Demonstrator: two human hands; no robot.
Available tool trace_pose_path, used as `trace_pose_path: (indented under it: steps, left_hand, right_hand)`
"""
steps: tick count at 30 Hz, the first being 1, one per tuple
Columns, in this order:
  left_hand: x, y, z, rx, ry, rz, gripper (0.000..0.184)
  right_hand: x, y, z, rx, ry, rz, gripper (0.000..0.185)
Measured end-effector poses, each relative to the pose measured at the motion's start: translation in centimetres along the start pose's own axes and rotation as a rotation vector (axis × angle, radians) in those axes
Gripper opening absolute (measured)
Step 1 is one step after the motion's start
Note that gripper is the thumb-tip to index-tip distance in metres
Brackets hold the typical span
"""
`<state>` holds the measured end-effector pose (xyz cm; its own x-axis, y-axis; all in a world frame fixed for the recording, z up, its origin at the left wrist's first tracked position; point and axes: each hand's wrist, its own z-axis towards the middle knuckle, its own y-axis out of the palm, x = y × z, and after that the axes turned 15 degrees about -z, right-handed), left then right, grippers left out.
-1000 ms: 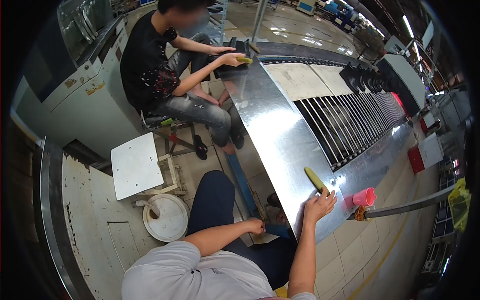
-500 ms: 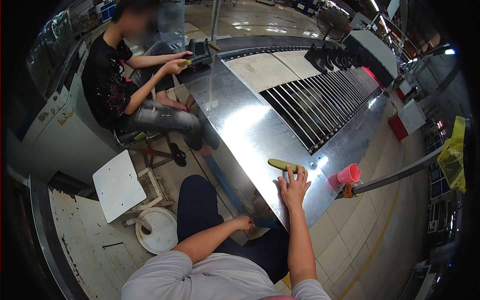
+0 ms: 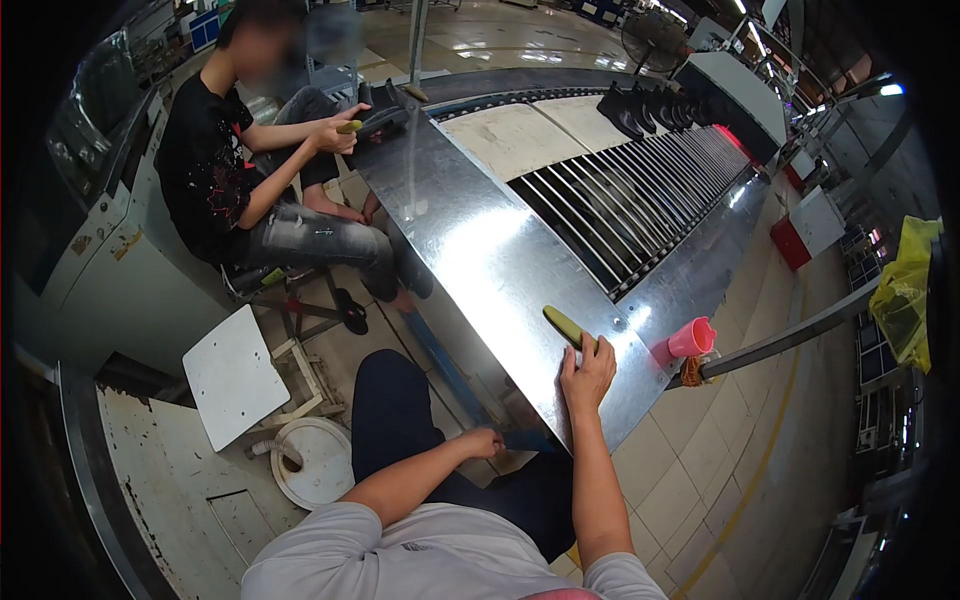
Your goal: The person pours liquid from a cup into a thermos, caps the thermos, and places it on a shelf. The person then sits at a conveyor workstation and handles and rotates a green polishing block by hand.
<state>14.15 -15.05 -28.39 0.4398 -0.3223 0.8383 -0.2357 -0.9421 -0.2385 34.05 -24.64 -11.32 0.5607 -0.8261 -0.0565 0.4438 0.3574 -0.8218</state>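
My right hand (image 3: 588,378) rests on the metal tabletop (image 3: 480,240), its thumb and fingers closed around the near end of an olive-green, rounded, oblong tool (image 3: 566,326). The tool's far end points up and left; whether it has a blade I cannot see. My left hand (image 3: 482,443) is curled closed over my lap, below the table's near edge. What it holds, if anything, is hidden. A pink cup (image 3: 692,338) stands right of my right hand, at the table's side.
Across the table's left end, a seated co-worker (image 3: 220,160) holds a black part (image 3: 382,112) and a similar green tool (image 3: 349,127). A roller conveyor (image 3: 620,210) runs beyond the tabletop, with several black parts (image 3: 650,110) at its far side. A white stool (image 3: 235,375) stands left.
My right hand has gone from lying with spread fingers against the green tool to closing on its near end. The tool has turned, its near end swinging towards me. My left hand stays put.
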Motion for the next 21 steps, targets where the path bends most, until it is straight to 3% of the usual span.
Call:
trace_pose_path:
  steps: [3, 9, 12, 15, 18, 21]
  left_hand:
    - [-0.4, 0.1, -0.3, 0.042, 0.141, 0.014, 0.039]
    - [4.5, -3.0, -6.3, 0.107, 0.175, -0.052, 0.039]
    - [4.6, -4.6, -8.6, 0.204, 0.204, -0.232, 0.043]
    - [5.5, -6.7, -10.6, 0.434, 0.143, -0.5, 0.035]
    - [12.9, -10.3, -14.3, 0.56, 0.337, -0.786, 0.022]
    - [21.0, -13.2, -18.3, 0.577, 0.706, -0.736, 0.016]
  right_hand:
    - [0.2, 0.3, 0.1, -0.015, -0.007, -0.002, 0.047]
    - [0.2, 0.2, 0.2, -0.037, -0.001, 0.032, 0.048]
    - [0.1, 0.3, 0.1, -0.044, 0.0, 0.034, 0.047]
    - [0.3, 0.3, 0.4, -0.034, 0.002, 0.033, 0.047]
    - [0.1, 0.3, 0.1, -0.044, 0.008, 0.042, 0.047]
    - [0.5, 0.9, -0.1, -0.041, 0.014, 0.06, 0.048]
